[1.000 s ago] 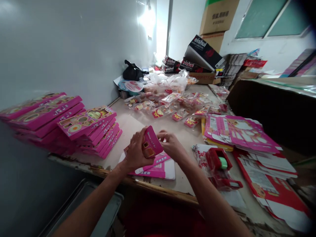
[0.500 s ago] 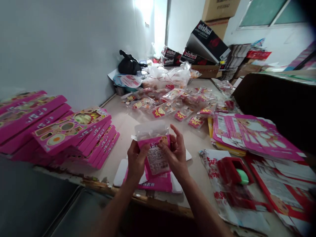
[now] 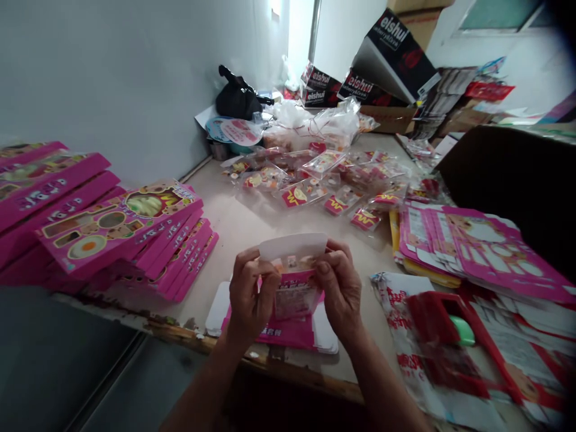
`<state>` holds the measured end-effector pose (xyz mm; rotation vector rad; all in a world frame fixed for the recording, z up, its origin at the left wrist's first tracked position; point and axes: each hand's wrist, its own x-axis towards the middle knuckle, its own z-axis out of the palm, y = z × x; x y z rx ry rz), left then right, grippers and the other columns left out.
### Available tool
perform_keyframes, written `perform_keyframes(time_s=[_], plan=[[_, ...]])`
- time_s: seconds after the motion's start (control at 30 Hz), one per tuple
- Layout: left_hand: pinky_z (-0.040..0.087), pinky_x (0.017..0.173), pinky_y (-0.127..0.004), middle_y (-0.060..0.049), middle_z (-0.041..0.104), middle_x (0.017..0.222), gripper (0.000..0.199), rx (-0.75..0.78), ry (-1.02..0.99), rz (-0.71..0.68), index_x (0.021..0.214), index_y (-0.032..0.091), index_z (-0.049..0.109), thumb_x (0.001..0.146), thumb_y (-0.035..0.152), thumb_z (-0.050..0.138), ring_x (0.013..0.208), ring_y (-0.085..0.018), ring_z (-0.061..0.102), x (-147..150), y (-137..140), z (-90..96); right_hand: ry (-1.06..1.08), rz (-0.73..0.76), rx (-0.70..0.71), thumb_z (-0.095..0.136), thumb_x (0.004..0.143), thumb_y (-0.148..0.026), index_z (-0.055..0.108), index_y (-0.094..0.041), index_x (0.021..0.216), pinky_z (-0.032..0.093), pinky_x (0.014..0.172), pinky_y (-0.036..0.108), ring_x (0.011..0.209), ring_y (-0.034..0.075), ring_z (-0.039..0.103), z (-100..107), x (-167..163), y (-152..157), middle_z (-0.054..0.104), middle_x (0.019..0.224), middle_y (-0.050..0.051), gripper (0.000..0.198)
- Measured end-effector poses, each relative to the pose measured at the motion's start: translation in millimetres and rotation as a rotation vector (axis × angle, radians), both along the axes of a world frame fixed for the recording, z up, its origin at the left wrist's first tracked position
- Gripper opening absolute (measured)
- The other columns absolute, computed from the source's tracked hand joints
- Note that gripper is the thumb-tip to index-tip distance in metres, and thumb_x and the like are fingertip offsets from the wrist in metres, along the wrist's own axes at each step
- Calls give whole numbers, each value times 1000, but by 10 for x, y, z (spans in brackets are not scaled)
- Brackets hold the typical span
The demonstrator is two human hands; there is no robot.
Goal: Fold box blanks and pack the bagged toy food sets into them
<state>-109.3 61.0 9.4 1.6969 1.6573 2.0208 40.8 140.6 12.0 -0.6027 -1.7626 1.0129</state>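
Pink box (image 3: 297, 281): now gripped wider, mouth accessible
Left fingers (image 3: 267, 294): pinched on left edge
Right fingers (image 3: 326, 279): pinched on right

On my remote feed I take this for a packing workshop. Its chipped worktop (image 3: 234, 219) carries stacked pink boxes (image 3: 148, 240) at nine o'clock, bagged pieces (image 3: 299, 193) at twelve, flat printed cartons (image 3: 488, 249) at three and a red tape dispenser (image 3: 434, 318) at four.

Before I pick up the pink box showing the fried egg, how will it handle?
The pink box is probably fairly stiff, since its edges look straight. Pushed, it may slide, as it lies askew on the boxes below.
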Motion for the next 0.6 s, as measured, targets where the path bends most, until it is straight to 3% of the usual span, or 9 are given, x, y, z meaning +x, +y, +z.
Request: perform_keyframes(time_s=[0.07,0.1,0.17,0.23,0.3,0.37,0.47,0.6], plan=[[53,83,-27,-1,62,100,6,-42,-223,-106,97,24,60,96,24,66,93,-15,63,28,-39,132,75,18,-1,53,103,-29,59,-28,93,55,82,37,99,22,62,135,62,-3,59,109,5,12],[55,81,-26,0,65,99,15,-46,-335,-166,105,26,60,94,23,70,90,-14,65,42,-56,189,123,39,-10,57,102,-27,59,-32,102,56,79,35,95,21,63,187,96,0,60,106,3,5],[58,84,-28,0,71,101,30,-50,-426,-240,117,27,62,90,23,75,93,-15,70,52,-88,269,130,98,11,58,101,-22,51,-40,130,58,77,34,95,20,66,268,168,24,63,107,2,35],[59,90,-31,-4,76,105,24,-69,-339,-259,113,25,71,89,22,77,100,-19,73,17,-116,301,8,129,146,56,102,-19,48,-41,143,59,82,35,100,20,68,335,251,71,66,110,4,47],[60,92,-34,-6,78,111,10,-47,-191,-223,99,23,79,89,21,77,104,-21,74,-51,-149,303,-143,163,328,53,104,-18,61,-36,138,58,88,36,105,20,69,405,340,120,69,116,6,39],[61,94,-36,-7,78,117,12,-17,-70,-202,95,23,81,84,21,82,107,-23,75,-119,-191,303,-233,217,433,59,102,-21,67,-31,134,57,96,39,116,23,68,477,422,144,69,129,10,35],[61,95,-36,-8,78,119,20,-43,27,-183,93,22,81,75,23,89,106,-24,76,-149,-254,343,-300,269,444,68,98,-26,66,-25,138,55,104,41,125,26,67,558,491,119,67,140,13,40],[63,85,-29,-6,81,102,20,-153,-2,-107,98,20,80,79,24,87,92,-19,77,-68,-273,458,-245,188,402,66,99,-24,75,-23,126,59,91,31,105,20,75,590,473,56,78,120,9,28]])
